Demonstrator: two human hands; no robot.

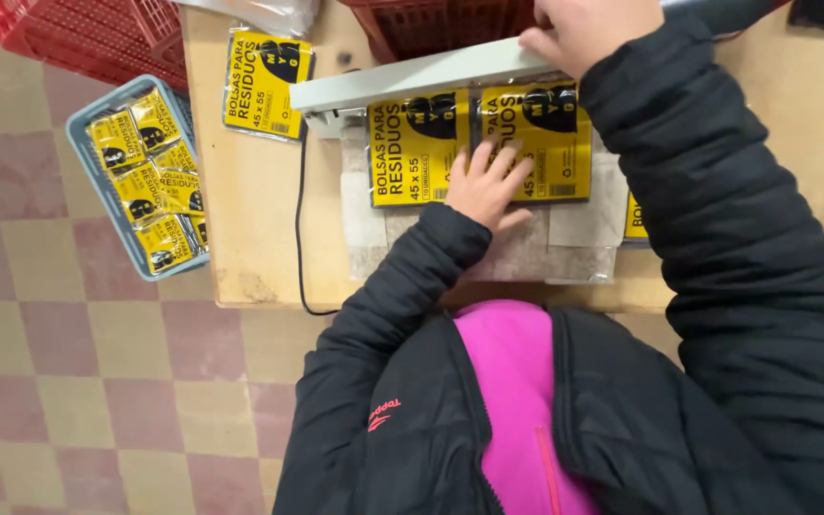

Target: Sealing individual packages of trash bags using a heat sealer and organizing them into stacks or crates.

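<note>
Two yellow packets [477, 143] lay side by side on the desk [259, 229] under the white sealer bar [412, 78]; our left hand [484, 183] rested flat on them with fingers spread wide, while our right hand [584, 30] pressed the bar down, fingers curled over it. We figured the packets could slide crooked if the left hand eased off, giving a skewed seal, or our fingertips could creep too near the bar.

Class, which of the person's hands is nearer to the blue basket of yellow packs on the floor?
Left. The left hand rests on the yellow packs on the table, closer to the blue basket; the right hand presses the sealer bar farther away.
</note>
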